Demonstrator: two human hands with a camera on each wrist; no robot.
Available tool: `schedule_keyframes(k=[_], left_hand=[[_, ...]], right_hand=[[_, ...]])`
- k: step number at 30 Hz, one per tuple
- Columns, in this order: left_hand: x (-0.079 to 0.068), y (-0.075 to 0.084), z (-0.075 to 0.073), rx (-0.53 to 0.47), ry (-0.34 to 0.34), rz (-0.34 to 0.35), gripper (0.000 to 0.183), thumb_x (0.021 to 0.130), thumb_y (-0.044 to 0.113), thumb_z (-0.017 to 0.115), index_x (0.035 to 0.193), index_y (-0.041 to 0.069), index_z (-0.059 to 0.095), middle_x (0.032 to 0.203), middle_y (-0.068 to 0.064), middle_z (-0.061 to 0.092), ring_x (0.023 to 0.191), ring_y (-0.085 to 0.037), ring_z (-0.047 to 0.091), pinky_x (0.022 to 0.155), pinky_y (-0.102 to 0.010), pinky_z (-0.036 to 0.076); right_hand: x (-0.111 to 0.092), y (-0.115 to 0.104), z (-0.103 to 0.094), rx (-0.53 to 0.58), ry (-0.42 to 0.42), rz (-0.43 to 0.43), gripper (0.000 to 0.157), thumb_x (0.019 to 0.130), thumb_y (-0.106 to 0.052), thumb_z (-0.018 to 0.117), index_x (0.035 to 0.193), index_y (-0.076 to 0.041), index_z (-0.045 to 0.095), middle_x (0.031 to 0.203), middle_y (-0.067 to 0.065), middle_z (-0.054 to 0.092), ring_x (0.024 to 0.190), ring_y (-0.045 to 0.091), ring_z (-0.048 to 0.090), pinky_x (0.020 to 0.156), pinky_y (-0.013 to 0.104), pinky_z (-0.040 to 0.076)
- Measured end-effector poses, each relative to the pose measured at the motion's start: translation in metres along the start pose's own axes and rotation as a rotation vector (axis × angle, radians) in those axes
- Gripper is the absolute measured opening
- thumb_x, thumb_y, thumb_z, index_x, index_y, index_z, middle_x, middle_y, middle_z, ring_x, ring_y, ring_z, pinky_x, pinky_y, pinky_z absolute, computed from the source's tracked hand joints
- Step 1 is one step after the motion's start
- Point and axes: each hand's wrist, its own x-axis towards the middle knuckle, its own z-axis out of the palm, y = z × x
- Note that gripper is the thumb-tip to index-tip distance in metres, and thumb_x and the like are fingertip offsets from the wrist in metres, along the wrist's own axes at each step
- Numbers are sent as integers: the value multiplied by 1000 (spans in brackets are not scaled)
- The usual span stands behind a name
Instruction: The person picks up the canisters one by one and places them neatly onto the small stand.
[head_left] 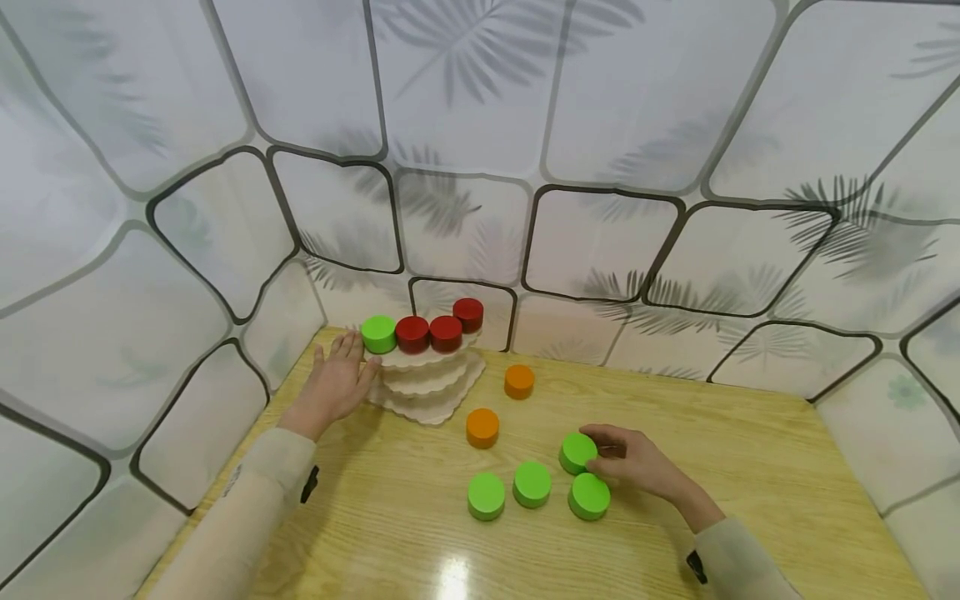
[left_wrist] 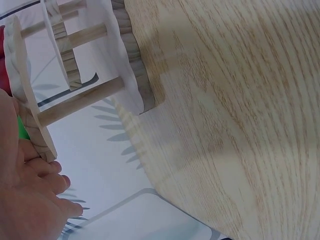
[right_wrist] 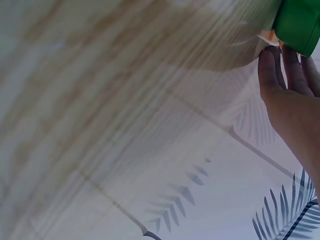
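A wooden tiered stand (head_left: pixel 427 383) with scalloped shelves stands in the back left corner of the table. On its top shelf sit a green round block (head_left: pixel 378 334) and three red round blocks (head_left: pixel 446 333). My left hand (head_left: pixel 339 382) rests against that shelf's left end, fingers extended beside the green block; the left wrist view shows the fingertips (left_wrist: pixel 62 182) at the shelf's edge. At the right, my right hand (head_left: pixel 633 460) pinches a green round block (head_left: pixel 578 452) between thumb and fingers. Another green round block (head_left: pixel 589 497) lies right in front of it.
Two more green round blocks (head_left: pixel 532 485) lie to the left of the right hand. Two orange round blocks (head_left: pixel 482 428) are between them and the stand. Patterned walls (head_left: pixel 465 225) close off the wooden table (head_left: pixel 360 533) at the back and sides.
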Motion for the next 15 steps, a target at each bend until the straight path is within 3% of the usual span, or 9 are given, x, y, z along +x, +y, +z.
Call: schedule_keyframes(k=[15], left_hand=[[-1,1,-2,3,-2,-3,73,116,41,27,161,-16,19,170,-34,17,158,-56,16,124,-77,8]], right_hand=[[3,-5,2,-78,17,6,66,96,-26,79,149,3,55,143,20,66,123,30,67,102,34,57]])
